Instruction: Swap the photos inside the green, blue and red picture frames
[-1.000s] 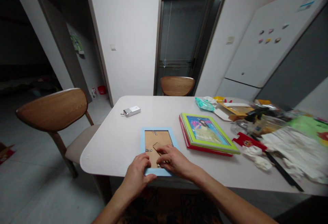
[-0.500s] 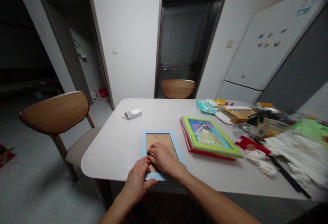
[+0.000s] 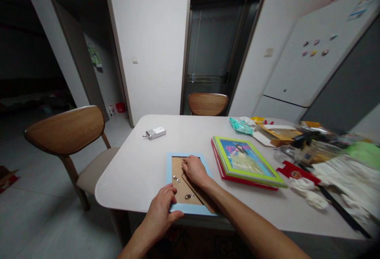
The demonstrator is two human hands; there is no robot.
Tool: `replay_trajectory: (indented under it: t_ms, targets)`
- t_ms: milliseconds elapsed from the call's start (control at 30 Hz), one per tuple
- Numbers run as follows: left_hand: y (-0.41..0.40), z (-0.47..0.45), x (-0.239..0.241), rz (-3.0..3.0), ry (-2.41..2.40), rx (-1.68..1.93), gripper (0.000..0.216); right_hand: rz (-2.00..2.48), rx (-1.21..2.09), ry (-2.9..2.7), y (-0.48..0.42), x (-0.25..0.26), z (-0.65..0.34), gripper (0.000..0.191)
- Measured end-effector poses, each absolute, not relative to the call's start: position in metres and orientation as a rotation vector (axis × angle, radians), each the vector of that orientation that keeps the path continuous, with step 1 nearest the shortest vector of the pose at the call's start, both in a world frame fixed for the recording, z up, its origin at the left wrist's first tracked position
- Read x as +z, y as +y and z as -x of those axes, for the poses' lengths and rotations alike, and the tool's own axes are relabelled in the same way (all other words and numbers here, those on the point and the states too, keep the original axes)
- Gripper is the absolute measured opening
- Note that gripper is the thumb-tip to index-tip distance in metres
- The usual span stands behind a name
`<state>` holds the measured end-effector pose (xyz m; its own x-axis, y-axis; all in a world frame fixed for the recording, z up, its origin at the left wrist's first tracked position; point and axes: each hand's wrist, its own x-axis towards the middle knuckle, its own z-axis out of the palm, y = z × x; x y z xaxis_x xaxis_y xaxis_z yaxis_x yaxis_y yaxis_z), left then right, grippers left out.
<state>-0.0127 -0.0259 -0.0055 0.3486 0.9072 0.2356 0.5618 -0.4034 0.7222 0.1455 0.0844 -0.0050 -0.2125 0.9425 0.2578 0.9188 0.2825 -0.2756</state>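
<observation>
A light-blue picture frame [image 3: 170, 172] lies face down on the white table [image 3: 139, 164], its brown backing board [image 3: 181, 188] and small metal clips showing. My left hand [image 3: 162, 207] presses on the frame's near-left corner, fingers curled over the edge. My right hand [image 3: 192, 170] reaches across the backing to its far edge, fingertips pinched at a metal clip there. My right forearm covers the frame's right side.
To the right lie a green-framed picture [image 3: 246, 160] stacked on a red frame, then a heap of paper, bags and packaging [image 3: 326, 156]. A small silver device [image 3: 156, 133] lies farther back. Wooden chairs stand at left [image 3: 65, 132] and behind the table [image 3: 208, 104].
My right hand has moved from the near part of the backing to its far edge. The left hand has stayed on the near-left corner. The view has shifted slightly.
</observation>
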Motion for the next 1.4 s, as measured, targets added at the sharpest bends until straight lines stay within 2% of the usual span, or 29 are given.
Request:
replay_trajectory:
  t_ms: [300,567,733,1167,1267,1400]
  targets:
    - [-0.024,0.014,-0.005,-2.081,1.236,0.822,0.025,1.773,0.11,-2.116,0.102,-0.017,-0.148,0.029]
    - [-0.025,0.016,-0.008,-2.071,1.243,0.825,0.025,1.668,0.186,-2.154,0.084,0.005,-0.179,0.037]
    - [-0.024,0.015,-0.008,-2.06,1.242,0.841,0.025,1.625,0.3,-2.378,0.06,0.011,-0.215,0.028]
    - [-0.027,0.014,-0.002,-2.059,1.256,0.823,0.022,1.682,0.117,-2.252,0.037,0.006,-0.199,0.022]
    - [-0.028,0.013,-0.002,-2.041,1.273,0.82,0.021,1.662,0.13,-2.267,0.018,0.006,-0.194,0.024]
    - [-0.029,0.013,-0.001,-2.017,1.299,0.822,0.02,1.629,0.199,-2.253,0.005,0.003,-0.184,0.038]
